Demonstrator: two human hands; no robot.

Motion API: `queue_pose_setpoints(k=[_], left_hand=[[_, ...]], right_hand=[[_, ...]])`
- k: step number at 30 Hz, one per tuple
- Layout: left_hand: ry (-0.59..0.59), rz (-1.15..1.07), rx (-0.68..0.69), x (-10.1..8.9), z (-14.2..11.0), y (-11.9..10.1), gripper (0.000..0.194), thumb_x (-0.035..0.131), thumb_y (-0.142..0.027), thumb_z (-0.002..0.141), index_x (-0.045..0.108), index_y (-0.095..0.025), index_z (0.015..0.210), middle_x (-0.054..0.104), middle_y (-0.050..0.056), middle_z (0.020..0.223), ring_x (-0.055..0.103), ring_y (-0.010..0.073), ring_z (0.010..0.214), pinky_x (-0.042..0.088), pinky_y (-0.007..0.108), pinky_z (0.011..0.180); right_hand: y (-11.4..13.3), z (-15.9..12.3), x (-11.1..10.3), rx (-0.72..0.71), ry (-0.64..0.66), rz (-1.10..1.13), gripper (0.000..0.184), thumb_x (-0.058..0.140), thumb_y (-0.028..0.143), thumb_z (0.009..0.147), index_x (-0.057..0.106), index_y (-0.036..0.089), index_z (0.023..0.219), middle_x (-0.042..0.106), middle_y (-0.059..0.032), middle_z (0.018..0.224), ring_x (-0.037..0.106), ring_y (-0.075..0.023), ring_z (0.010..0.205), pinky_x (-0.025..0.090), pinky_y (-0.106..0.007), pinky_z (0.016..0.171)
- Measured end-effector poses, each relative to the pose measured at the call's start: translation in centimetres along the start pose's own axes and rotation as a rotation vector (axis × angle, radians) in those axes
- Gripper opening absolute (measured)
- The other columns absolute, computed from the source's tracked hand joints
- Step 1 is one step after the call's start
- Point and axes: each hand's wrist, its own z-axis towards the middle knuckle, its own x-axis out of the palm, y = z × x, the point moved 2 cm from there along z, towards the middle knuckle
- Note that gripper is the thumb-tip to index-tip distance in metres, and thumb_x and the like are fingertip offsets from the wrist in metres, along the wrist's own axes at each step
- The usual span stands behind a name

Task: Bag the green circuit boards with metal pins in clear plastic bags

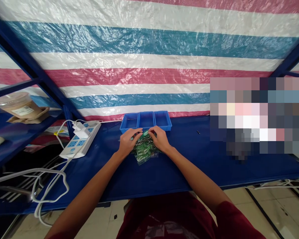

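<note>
Over the blue table, my left hand (128, 140) and my right hand (160, 138) are close together, their fingertips only a short gap apart. Between them is the green upper edge of a small clear plastic bag (145, 133). My right thumb and fingers pinch one end of this edge; my left fingers are closed at its other side, partly hiding it. Beneath and in front of both hands lies a pile of clear bags (144, 152) with green parts and thin, dark, pin-like pieces. Just behind the hands stands a blue tray (146, 129) with three compartments; its left one holds a thin piece.
On the left lies a white power strip (77, 146) with a plugged-in charger (81, 131) and loose white cables (49, 186). A lidded cup (21, 105) stands on the left shelf. A small dark piece (198, 132) lies right of the tray. The far right is blurred out.
</note>
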Motion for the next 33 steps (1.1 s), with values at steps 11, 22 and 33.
queue_pose_setpoints(k=[11, 22, 33], left_hand=[[0.010, -0.275, -0.424, 0.8, -0.3, 1.1, 0.032, 0.064, -0.047, 0.079, 0.068, -0.015, 0.077, 0.068, 0.003, 0.073, 0.062, 0.0173, 0.068, 0.050, 0.027, 0.066], [-0.002, -0.426, -0.391, 0.6, 0.2, 0.4, 0.038, 0.055, -0.049, 0.087, 0.062, -0.018, 0.107, 0.064, 0.005, 0.084, 0.063, 0.0168, 0.074, 0.053, 0.029, 0.067], [-0.020, -0.480, -0.477, 0.9, -0.2, 0.3, 0.035, 0.069, -0.044, 0.077, 0.070, -0.013, 0.092, 0.071, 0.006, 0.073, 0.067, 0.0208, 0.058, 0.055, 0.034, 0.063]], right_hand=[[1.1, -0.2, -0.4, 0.024, -0.095, 0.105, 0.025, 0.040, 0.030, 0.095, 0.061, 0.019, 0.101, 0.065, -0.0048, 0.085, 0.059, -0.0154, 0.071, 0.050, -0.029, 0.072], [0.7, -0.2, -0.2, -0.167, -0.033, -0.085, 0.023, 0.041, 0.024, 0.095, 0.064, 0.021, 0.101, 0.063, -0.0113, 0.108, 0.059, -0.0212, 0.099, 0.049, -0.037, 0.087], [1.5, -0.4, -0.9, -0.209, -0.064, -0.033, 0.034, 0.036, 0.028, 0.097, 0.056, 0.023, 0.125, 0.065, -0.0100, 0.110, 0.061, -0.0200, 0.102, 0.051, -0.037, 0.089]])
